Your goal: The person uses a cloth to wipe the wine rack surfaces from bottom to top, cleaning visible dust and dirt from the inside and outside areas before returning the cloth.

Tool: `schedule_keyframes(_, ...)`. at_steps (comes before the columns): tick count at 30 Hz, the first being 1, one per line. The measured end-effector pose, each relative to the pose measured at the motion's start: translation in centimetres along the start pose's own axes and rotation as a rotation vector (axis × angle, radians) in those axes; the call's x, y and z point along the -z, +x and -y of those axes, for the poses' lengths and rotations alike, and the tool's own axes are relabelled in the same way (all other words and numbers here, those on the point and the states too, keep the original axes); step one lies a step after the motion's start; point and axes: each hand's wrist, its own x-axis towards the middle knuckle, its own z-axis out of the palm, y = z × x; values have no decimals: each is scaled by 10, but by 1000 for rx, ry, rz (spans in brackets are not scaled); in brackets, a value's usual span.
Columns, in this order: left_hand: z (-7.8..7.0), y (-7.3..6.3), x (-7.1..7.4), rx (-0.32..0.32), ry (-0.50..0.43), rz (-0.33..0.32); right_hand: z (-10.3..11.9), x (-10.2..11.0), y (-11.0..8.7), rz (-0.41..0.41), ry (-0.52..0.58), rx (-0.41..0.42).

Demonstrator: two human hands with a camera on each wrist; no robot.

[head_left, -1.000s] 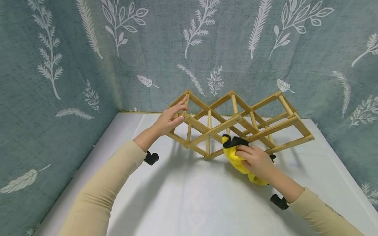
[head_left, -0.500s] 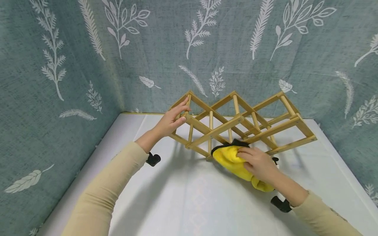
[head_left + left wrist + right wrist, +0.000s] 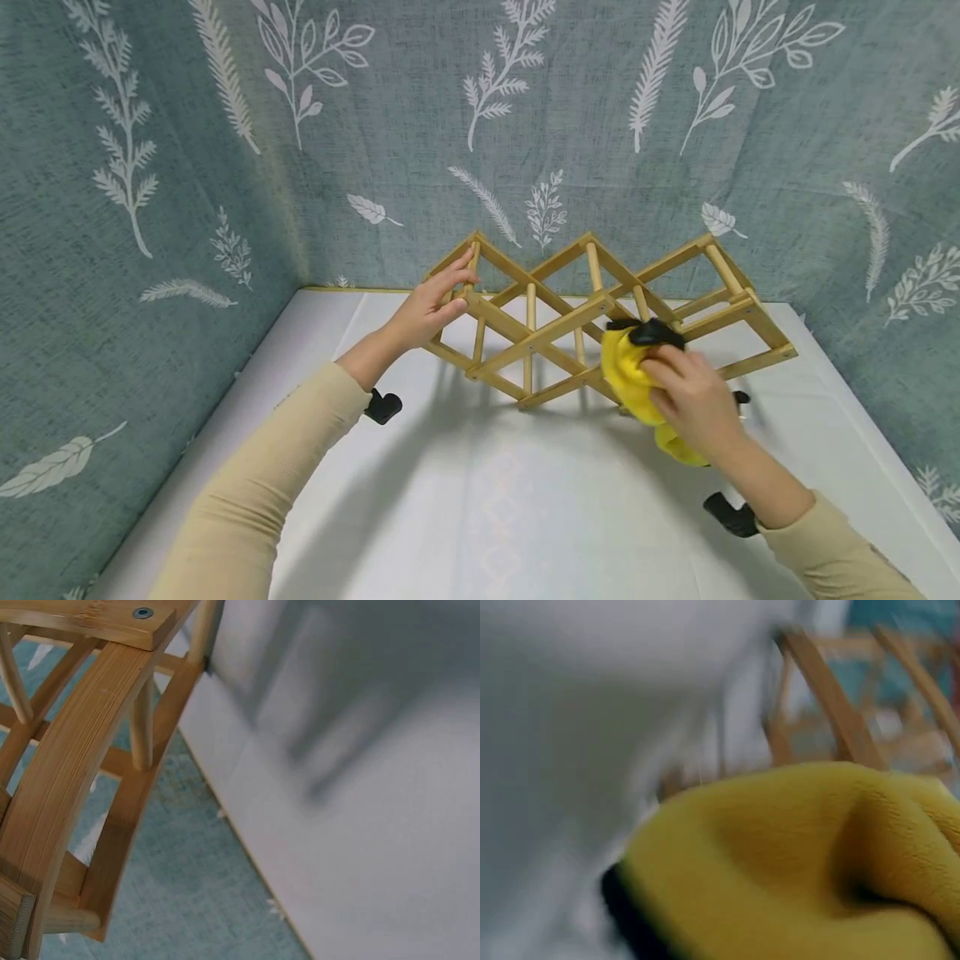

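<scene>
A wooden folding wine rack (image 3: 531, 347) with crossed slats and round dowels stands toward the back of the white table. My left hand (image 3: 427, 312) holds its upper left corner, fingers over the end dowel and thumb at the front slat. In the left wrist view that rack (image 3: 75, 750) shows, but the hand itself is out of sight. My right hand (image 3: 697, 400) grips a bunched yellow cloth (image 3: 630, 379) with black edging against the rack's front slats, right of the middle. The yellow cloth (image 3: 780, 847) fills the lower right wrist view and hides the fingers.
The white table (image 3: 480, 500) stretches in front of the rack. Behind and to the left, a blue-green curtain (image 3: 420, 108) with white leaf prints closes off the space. Black wrist-worn pieces (image 3: 384, 407) show beside the sleeves.
The cloth in my right hand first swept left and down along the rack's lower front, then went right and up to the right-hand slats. My left hand and the rack have stayed in place.
</scene>
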Motion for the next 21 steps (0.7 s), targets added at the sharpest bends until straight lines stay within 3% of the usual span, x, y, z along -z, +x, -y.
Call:
schedule_keyframes(4, -23, -1, 7, 3, -21, 7, 30, -53, 0, 181, 41, 123)
schedule_keyframes(8, -37, -2, 11, -2, -36, 13, 56, -95, 0, 351, -11, 213)
schedule_keyframes(11, -39, -3, 11, 0, -37, 16, 68, -112, 1, 453, -48, 293)
schedule_keyframes(14, -37, -4, 10, 5, -36, 16, 74, -107, 8, 505, 84, 368)
schedule_keyframes(16, -37, -5, 9, 4, -38, 15, 76, -91, 17, 482, 209, 389)
schedule_keyframes(17, -37, -6, 9, 4, -41, 17, 76, -81, 22, 433, 264, 399)
schedule_keyframes(19, -38, -6, 9, 1, -39, 21, 75, -54, 34, 281, 307, 367)
schedule_keyframes(21, -39, -5, 10, 3, -38, 25, 70, -28, 48, 64, 257, 280)
